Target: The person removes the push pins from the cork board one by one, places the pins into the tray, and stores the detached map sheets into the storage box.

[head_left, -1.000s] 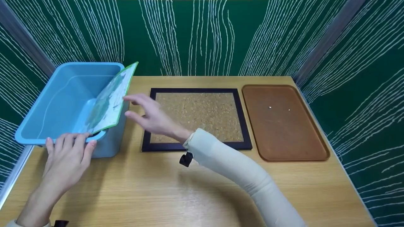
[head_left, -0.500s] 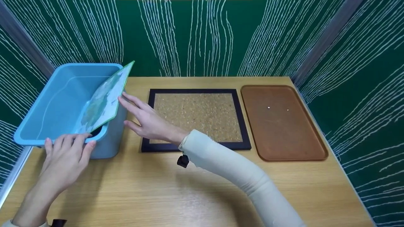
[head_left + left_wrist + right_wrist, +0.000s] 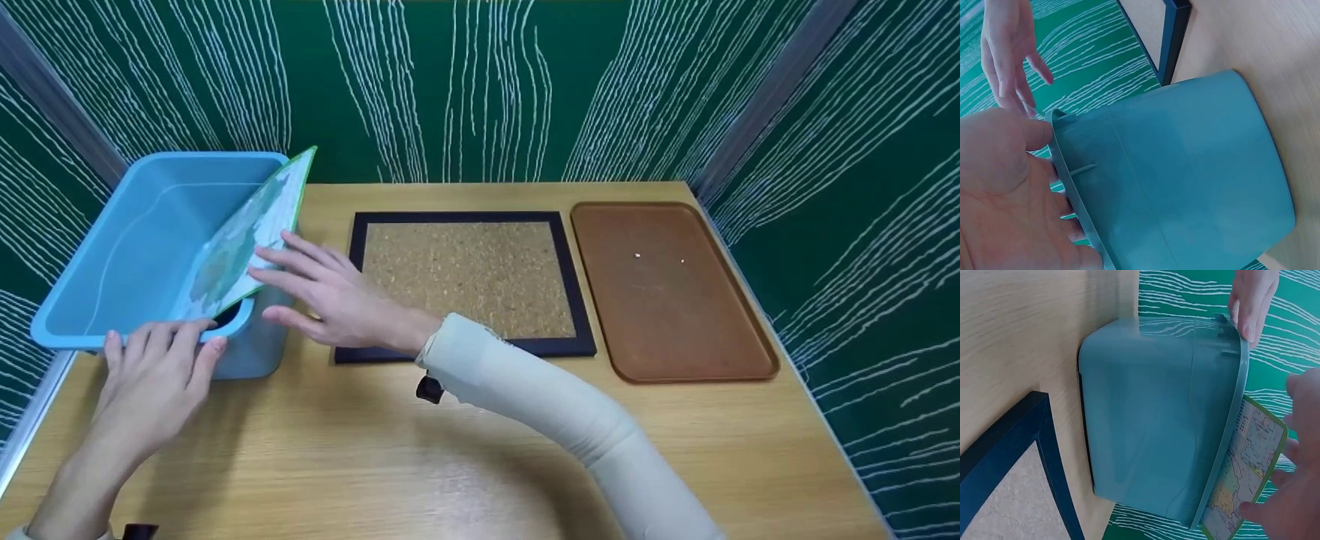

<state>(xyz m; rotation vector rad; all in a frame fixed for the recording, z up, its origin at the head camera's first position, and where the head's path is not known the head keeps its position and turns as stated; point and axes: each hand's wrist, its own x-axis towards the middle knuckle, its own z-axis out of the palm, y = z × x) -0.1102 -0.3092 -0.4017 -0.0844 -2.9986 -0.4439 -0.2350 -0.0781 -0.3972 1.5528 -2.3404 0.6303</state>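
Observation:
A thin, stiff map sheet with a green edge [image 3: 240, 247] leans at a slant inside the blue plastic bin [image 3: 135, 247], its far upper corner rising above the rim. Print and coloured land areas show on the part sticking out in the right wrist view [image 3: 1249, 455]. My left hand [image 3: 154, 375] grips the bin's near rim, fingers over the top and thumb on the outer side. With fingers spread and fairly straight, my right hand [image 3: 337, 300] is at the map's right edge, fingertips overlapping its face in the head view.
A cork board in a dark frame [image 3: 465, 277] lies mid-table, right of the bin. Beyond it is a brown tray [image 3: 675, 322] with two tiny shiny bits on it. Green walls with white lines [image 3: 615, 90] enclose the table's back and sides.
My right hand has moved left and slightly down, its fingers spreading from beside the map's edge to across it. The left hand has stayed on the bin's rim.

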